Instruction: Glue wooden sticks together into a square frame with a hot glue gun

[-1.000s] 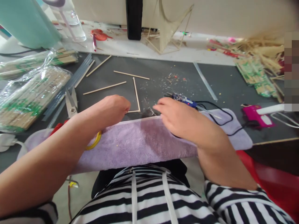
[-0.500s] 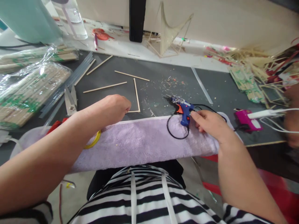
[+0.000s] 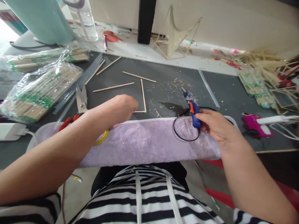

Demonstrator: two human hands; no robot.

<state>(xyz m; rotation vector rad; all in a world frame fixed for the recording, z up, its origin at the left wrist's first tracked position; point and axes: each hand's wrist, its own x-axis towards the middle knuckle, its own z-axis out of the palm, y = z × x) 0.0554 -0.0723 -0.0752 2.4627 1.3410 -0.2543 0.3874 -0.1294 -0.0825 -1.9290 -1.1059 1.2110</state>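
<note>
My right hand [image 3: 213, 126] is closed around the handle of a blue glue gun [image 3: 195, 116], lifted above the table with its nozzle pointing away from me. A black cord loops from it over the purple towel [image 3: 144, 140]. My left hand [image 3: 123, 107] is closed on the end of a short wooden stick [image 3: 140, 111], which meets a longer wooden stick [image 3: 143, 95] at a corner. Its fingertips are mostly hidden. Beyond that hand lie loose sticks, among them one stick [image 3: 113, 87] and another stick [image 3: 139, 77].
Scissors [image 3: 81, 101] and bagged sticks [image 3: 44, 90] lie at left. A yellow ring [image 3: 102, 139] is under my left forearm. Glue scraps [image 3: 174, 84] dot the grey tabletop, with a clear glue stick [image 3: 208, 88] beyond. A stick model [image 3: 174, 40] stands at the back; a pink adapter [image 3: 256, 125] sits right.
My right hand has closed around the glue gun and raised it off the table, its nozzle turning away from me. My left hand stays at the stick corner. The view has shifted slightly left.
</note>
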